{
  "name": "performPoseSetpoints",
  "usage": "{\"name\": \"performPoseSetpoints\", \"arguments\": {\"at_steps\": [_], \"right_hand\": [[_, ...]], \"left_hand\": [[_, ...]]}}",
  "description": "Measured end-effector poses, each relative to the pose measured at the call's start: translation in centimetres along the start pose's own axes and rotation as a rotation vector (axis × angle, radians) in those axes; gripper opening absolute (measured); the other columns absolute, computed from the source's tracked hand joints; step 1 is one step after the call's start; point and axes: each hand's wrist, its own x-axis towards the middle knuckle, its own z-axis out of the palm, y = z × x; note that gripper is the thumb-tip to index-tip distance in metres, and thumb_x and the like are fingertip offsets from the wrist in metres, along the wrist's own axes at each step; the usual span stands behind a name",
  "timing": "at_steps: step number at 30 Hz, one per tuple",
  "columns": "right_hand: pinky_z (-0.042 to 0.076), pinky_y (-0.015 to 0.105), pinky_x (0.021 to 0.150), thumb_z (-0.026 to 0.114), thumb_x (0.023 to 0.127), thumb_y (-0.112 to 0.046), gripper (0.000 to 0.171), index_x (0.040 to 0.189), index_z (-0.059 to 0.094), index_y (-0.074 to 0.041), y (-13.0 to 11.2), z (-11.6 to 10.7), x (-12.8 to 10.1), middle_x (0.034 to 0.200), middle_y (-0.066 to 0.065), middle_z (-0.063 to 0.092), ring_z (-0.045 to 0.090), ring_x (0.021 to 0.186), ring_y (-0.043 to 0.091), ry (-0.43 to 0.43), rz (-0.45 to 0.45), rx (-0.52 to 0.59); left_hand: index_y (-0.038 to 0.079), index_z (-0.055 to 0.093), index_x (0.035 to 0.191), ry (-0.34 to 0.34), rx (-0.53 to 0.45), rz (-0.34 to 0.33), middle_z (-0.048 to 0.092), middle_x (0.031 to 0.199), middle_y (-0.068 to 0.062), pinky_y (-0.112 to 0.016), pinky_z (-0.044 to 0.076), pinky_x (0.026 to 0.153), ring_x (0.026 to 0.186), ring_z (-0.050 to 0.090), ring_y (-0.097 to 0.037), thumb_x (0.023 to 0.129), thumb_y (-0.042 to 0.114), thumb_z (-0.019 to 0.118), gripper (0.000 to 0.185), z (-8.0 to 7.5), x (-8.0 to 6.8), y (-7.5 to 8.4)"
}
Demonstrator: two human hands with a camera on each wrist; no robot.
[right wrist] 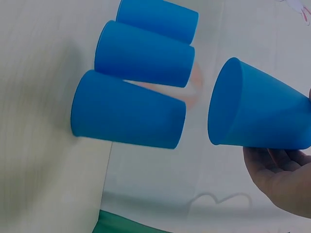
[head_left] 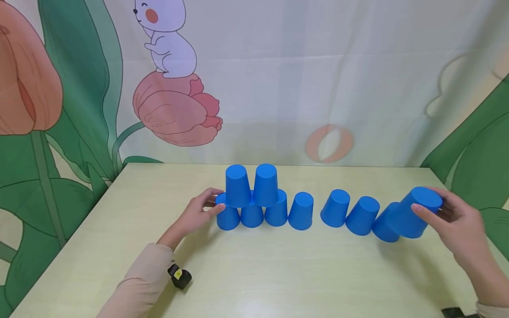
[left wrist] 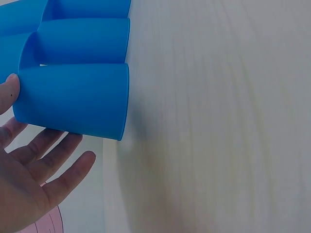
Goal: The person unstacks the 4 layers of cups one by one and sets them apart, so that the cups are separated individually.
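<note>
My left hand [head_left: 200, 209] is at the leftmost bottom blue cup [head_left: 228, 218], thumb at its front and fingers reaching round its far side. In the left wrist view that cup [left wrist: 73, 99] lies between the thumb and the other fingers, with the little finger held apart. Two upside-down cups, a left one [head_left: 237, 187] and a right one [head_left: 265, 185], stand on the bottom row there. My right hand [head_left: 461, 221] grips another blue cup [head_left: 415, 214] by its narrow end, mouth downward and tilted. It is raised in front of the last cup [right wrist: 129, 111] of the right-hand group.
One blue cup [head_left: 300, 211] stands at the right end of the left row. Beyond a gap come more upside-down cups, first one [head_left: 335, 207], then another [head_left: 362, 215]. A patterned curtain [head_left: 254, 88] hangs behind the pale table [head_left: 278, 274].
</note>
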Motion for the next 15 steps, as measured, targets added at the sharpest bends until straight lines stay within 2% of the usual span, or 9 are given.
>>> {"name": "performPoseSetpoints", "arguments": {"at_steps": [2,5,7,8,9,12,14,15], "right_hand": [[0.042,0.005,0.071,0.063,0.087,-0.025,0.055,0.135,0.042,-0.008,0.3,-0.3,0.0,0.12,0.001,0.053,0.046,0.088,-0.012,0.003,0.033,-0.029],[0.042,0.005,0.072,0.061,0.087,-0.029,0.06,0.138,0.038,-0.009,0.7,-0.8,0.1,0.13,0.02,0.046,0.046,0.091,-0.009,0.008,0.074,-0.069],[0.042,0.007,0.074,0.061,0.087,-0.03,0.061,0.139,0.037,-0.01,1.0,-1.1,0.1,0.132,0.023,0.043,0.047,0.093,-0.007,0.016,0.095,-0.088],[0.043,0.011,0.079,0.06,0.087,-0.031,0.061,0.139,0.036,-0.009,1.1,-1.3,0.2,0.133,0.023,0.043,0.049,0.096,-0.002,0.02,0.102,-0.09],[0.044,0.015,0.083,0.06,0.087,-0.031,0.061,0.139,0.036,-0.009,1.2,-1.4,0.2,0.132,0.022,0.043,0.047,0.094,-0.005,0.027,0.109,-0.092],[0.04,0.038,0.095,0.058,0.088,-0.032,0.062,0.14,0.034,-0.007,1.6,-1.6,0.4,0.135,0.024,0.04,0.047,0.098,-0.002,0.046,0.143,-0.105],[0.033,0.053,0.096,0.056,0.09,-0.032,0.063,0.14,0.031,-0.004,2.0,-1.6,0.7,0.136,0.028,0.036,0.048,0.108,0.009,0.053,0.163,-0.1],[0.032,0.054,0.096,0.055,0.09,-0.032,0.063,0.14,0.031,-0.004,2.3,-1.7,0.8,0.137,0.029,0.035,0.047,0.11,0.011,0.057,0.171,-0.103]], "left_hand": [[0.01,0.044,0.129,-0.002,0.0,0.0,0.052,0.123,-0.018,-0.049,0.045,0.087,0.11,0.051,-0.036,0.09,0.028,0.058,0.045,0.0,0.0,0.0],[0.01,0.044,0.128,-0.003,0.001,0.0,0.053,0.122,-0.018,-0.049,0.045,0.087,0.11,0.052,-0.036,0.09,0.027,0.058,0.044,0.0,0.0,0.0],[0.01,0.045,0.128,-0.003,0.0,0.002,0.053,0.122,-0.018,-0.05,0.045,0.087,0.11,0.052,-0.036,0.09,0.026,0.058,0.044,0.0,0.0,0.0],[0.01,0.045,0.128,-0.002,-0.001,0.003,0.053,0.122,-0.018,-0.05,0.045,0.087,0.11,0.052,-0.036,0.09,0.026,0.058,0.044,0.0,0.0,0.0],[0.01,0.045,0.128,-0.001,-0.001,0.005,0.053,0.122,-0.018,-0.05,0.045,0.087,0.11,0.052,-0.036,0.09,0.026,0.058,0.044,-0.1,0.0,0.0],[0.01,0.044,0.128,-0.002,-0.005,0.01,0.053,0.122,-0.018,-0.05,0.044,0.087,0.11,0.052,-0.035,0.09,0.026,0.058,0.043,-0.1,0.0,0.0],[0.01,0.044,0.128,-0.002,-0.01,0.012,0.053,0.123,-0.018,-0.05,0.044,0.088,0.11,0.052,-0.035,0.09,0.026,0.057,0.043,-0.1,0.0,0.1],[0.01,0.044,0.128,-0.002,-0.011,0.013,0.053,0.123,-0.018,-0.05,0.044,0.088,0.11,0.052,-0.035,0.09,0.026,0.057,0.043,0.0,-0.1,0.1]]}}
